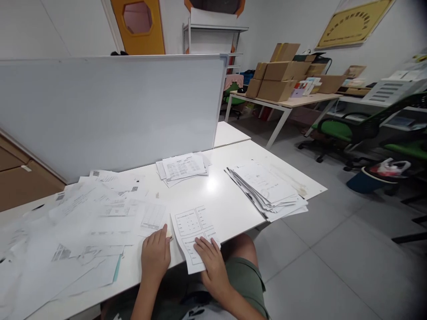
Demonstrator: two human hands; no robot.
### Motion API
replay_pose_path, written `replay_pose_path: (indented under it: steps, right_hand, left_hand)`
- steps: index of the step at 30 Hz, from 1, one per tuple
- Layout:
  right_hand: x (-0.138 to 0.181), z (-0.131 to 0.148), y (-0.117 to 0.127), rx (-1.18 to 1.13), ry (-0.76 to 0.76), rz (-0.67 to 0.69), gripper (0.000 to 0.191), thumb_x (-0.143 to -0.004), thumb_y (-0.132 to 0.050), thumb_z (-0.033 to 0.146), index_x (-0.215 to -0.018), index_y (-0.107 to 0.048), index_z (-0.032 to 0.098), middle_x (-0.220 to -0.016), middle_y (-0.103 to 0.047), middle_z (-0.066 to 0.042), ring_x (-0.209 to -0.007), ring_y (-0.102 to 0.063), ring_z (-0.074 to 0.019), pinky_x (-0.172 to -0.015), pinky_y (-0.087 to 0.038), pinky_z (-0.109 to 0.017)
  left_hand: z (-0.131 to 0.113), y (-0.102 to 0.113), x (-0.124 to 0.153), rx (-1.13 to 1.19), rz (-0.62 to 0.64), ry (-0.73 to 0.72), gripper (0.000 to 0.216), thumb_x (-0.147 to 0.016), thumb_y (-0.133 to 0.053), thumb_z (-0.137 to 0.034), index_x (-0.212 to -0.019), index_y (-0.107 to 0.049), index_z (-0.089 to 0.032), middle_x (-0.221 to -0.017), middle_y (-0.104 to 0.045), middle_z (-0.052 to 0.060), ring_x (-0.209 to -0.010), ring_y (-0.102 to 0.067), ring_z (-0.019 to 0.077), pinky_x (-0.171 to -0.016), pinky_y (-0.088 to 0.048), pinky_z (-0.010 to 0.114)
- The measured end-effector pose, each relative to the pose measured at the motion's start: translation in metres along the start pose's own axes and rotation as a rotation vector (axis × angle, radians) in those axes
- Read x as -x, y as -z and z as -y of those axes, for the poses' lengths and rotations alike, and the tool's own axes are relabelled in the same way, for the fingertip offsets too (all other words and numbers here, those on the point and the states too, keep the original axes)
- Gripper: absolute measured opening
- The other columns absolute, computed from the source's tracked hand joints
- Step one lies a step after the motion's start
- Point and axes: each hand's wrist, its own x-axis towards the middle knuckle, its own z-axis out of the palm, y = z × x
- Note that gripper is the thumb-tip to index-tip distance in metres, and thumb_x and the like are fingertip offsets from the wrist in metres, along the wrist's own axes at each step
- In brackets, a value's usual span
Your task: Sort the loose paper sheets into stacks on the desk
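Observation:
A printed sheet [189, 226] with boxed text lies at the front edge of the white desk, its lower part hanging past the edge. My right hand [213, 269] grips its lower right side, fingers on top; the thumb is mostly hidden. To the left, my left hand [155, 252] rests palm down on the desk edge, its fingers lightly bent and close together. A small pale thing [169, 233] shows beside its fingertips, too small to name. Left of that hand spreads a loose heap of printed papers [100, 222].
A neat paper stack [267, 184] lies at the desk's right, a smaller pile [185, 168] at the back. Behind stands a whiteboard [113, 111]. Cardboard boxes [275, 80] fill another table. A green chair [336, 129] and a waste bin [372, 180] stand on the right.

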Motion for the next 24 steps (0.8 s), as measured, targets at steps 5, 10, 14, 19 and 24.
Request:
replay_pose_path:
  steps: [5,10,14,19,24]
  right_hand:
    - [-0.005,0.005,-0.001,-0.032,0.094,0.074,0.064,-0.071,-0.042,0.010,-0.135,-0.044,0.017,-0.140,-0.048,-0.010,-0.134,-0.036,-0.0256,-0.111,-0.027,-0.056]
    - [-0.004,0.005,-0.002,-0.004,0.134,0.089,0.066,-0.069,-0.043,0.011,-0.136,-0.043,0.015,-0.142,-0.046,-0.011,-0.135,-0.035,-0.0264,-0.110,-0.027,-0.056]
    - [-0.001,0.004,-0.004,0.023,0.139,0.094,0.069,-0.067,-0.042,0.009,-0.135,-0.042,0.014,-0.142,-0.046,-0.012,-0.136,-0.034,-0.0262,-0.110,-0.027,-0.056]
    - [-0.001,0.002,-0.009,0.039,0.143,0.076,0.077,-0.061,-0.040,0.005,-0.138,-0.040,0.015,-0.142,-0.046,-0.011,-0.135,-0.035,-0.0261,-0.110,-0.028,-0.055]
    - [0.000,-0.002,-0.013,0.043,0.182,0.044,0.082,-0.060,-0.038,0.003,-0.141,-0.034,0.014,-0.142,-0.047,-0.010,-0.135,-0.035,-0.0245,-0.109,-0.032,-0.053]
  left_hand:
    - [-0.001,-0.001,0.000,0.001,-0.002,0.012,0.037,-0.090,-0.039,-0.023,-0.124,-0.053,-0.014,-0.107,-0.069,0.008,-0.095,-0.062,0.0198,-0.080,-0.042,0.034]
    - [0.001,-0.005,0.002,-0.011,-0.026,-0.003,0.041,-0.090,-0.039,-0.024,-0.129,-0.049,-0.016,-0.124,-0.062,0.009,-0.116,-0.055,0.0227,-0.089,-0.042,0.036]
    - [0.001,-0.007,0.003,-0.031,-0.005,-0.051,0.042,-0.090,-0.039,-0.021,-0.130,-0.049,-0.015,-0.128,-0.059,0.009,-0.122,-0.051,0.0240,-0.092,-0.041,0.037]
    - [-0.002,-0.010,0.006,-0.104,-0.009,-0.047,0.046,-0.091,-0.037,-0.021,-0.137,-0.040,-0.015,-0.133,-0.054,0.011,-0.125,-0.049,0.0268,-0.092,-0.043,0.041]
    - [0.002,-0.015,0.010,-0.167,-0.045,-0.100,0.052,-0.091,-0.038,-0.021,-0.142,-0.030,-0.014,-0.134,-0.053,0.012,-0.125,-0.049,0.0265,-0.098,-0.041,0.041]
